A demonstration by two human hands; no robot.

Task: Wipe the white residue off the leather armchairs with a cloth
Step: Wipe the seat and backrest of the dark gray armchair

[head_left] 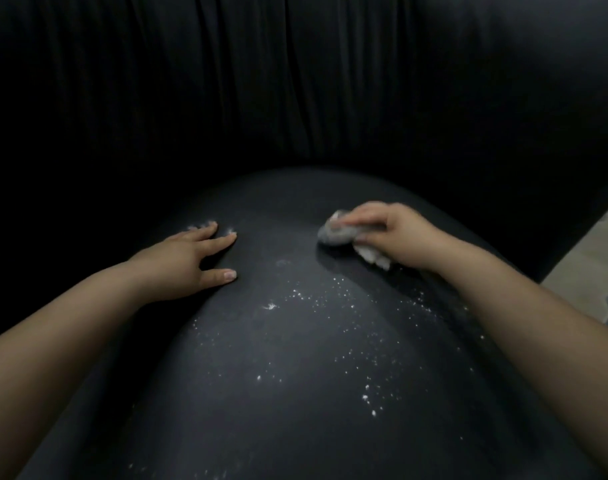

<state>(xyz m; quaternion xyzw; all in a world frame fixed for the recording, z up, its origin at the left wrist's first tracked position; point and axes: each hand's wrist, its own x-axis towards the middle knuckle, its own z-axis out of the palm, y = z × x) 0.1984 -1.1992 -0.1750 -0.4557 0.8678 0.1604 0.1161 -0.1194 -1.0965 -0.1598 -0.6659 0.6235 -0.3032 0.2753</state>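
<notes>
Right hand [396, 233] is closed on a soft, light cloth [344, 233], bunched and pressed flat on the slick armchair seat [295, 427]; left hand [188, 258] lies open nearby. Loose white residue [330, 327] should lift easily.

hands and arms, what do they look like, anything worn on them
Both arms are bare right to the frame's bottom edge: no sleeves, gloves, watch or bracelets. No rings show on the left hand; the right hand is blurred. Fingernails are short and unpainted, and white powder clings to the left fingertips.

Black armchair [295, 427] (white-speckled residue [344, 327]), grey-white cloth [340, 233].
</notes>
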